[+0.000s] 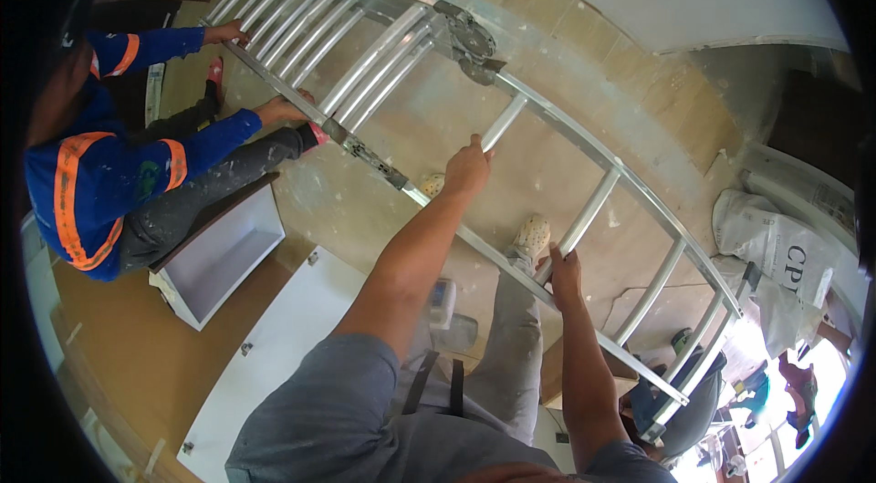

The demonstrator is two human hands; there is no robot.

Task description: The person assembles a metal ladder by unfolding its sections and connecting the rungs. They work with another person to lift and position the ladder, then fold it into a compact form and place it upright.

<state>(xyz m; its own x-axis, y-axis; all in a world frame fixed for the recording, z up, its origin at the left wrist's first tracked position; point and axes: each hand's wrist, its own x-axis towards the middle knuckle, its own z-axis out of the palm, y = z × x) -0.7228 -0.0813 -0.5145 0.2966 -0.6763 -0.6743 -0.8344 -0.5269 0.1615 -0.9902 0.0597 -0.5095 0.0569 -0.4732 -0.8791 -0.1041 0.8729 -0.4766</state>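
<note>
A long aluminium folding ladder stretches from the upper left to the lower right, with a dark hinge joint partway along its far rail. My left hand is closed around one rung just right of the hinges. On the rung beside it, my right hand grips close to the near rail. At the left, a co-worker in a blue top with orange bands holds the other section, one hand near its end and the other by the near hinge.
A white open box lies at the left, beside a white panel with metal hinges. Brown covering spreads over the floor under the ladder. A white plastic sack sits at the right, and a cardboard box stands beside my leg.
</note>
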